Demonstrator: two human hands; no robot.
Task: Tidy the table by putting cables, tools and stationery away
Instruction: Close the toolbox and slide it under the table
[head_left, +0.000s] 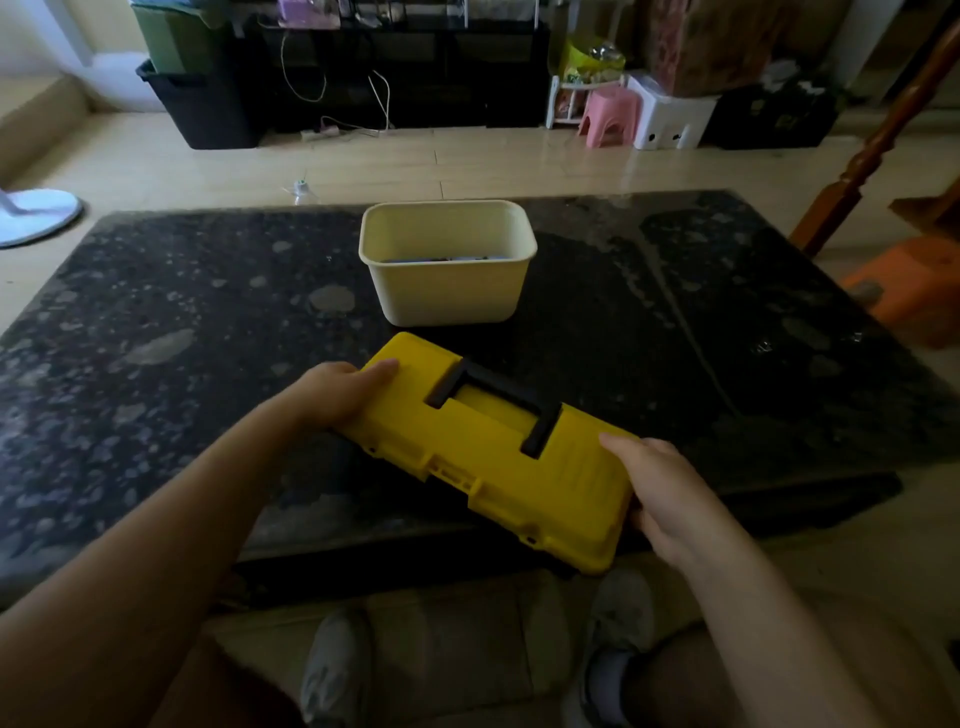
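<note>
As I grip it, the yellow toolbox (498, 470) fills the lower centre.
Left hand (335, 397) and right hand (662, 496) curl round its ends.

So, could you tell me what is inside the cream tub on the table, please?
Low inside the cream tub, a thin strip of blue and dark items shows. Its near wall hides the rest, so I cannot tell what they are.
</note>
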